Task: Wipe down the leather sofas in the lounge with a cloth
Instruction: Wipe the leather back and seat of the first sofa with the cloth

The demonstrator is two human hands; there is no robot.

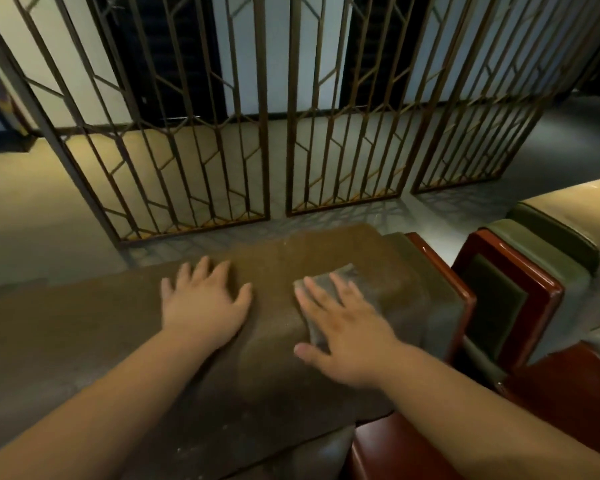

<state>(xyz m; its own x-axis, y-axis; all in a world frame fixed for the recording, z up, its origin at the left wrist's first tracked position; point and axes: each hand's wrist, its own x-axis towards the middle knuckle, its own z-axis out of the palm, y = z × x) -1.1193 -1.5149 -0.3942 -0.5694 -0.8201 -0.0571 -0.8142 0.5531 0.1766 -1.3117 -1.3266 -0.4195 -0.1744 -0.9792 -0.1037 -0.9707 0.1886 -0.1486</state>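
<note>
— What does the head camera show, looking down?

— Two bare forearms reach forward onto the flat brown top of a sofa back (84,337). The left hand (205,303) lies palm down on the leather, fingers straight and spread, holding nothing. The right hand (343,334) lies palm down too, fingers straight and fanned, pressing flat on a grey cloth (352,282). The cloth sits on the sofa top near its right end, its far edge showing past the fingertips.

— What stands around them?

— Just beyond the sofa rises a metal screen (274,109) of thin bronze-coloured bars with angled cross pieces, in several upright panels on the pale floor (32,216). It closes off the way ahead; through it I see light wall panels and dark gaps. Its shadow falls on the floor at its foot.

— And to the right?

— The sofa ends in a glossy red-brown wooden armrest (451,278). Just beside it, with a narrow gap between, stands a second seat (520,289), framed in the same red wood with olive-green padding. More red wood fills the lower right corner, under the right forearm.

— Any writing, a brand, a label?

— None that I can read. The picture is dim and a little blurred, and the leather looks dull and faintly speckled.
</note>
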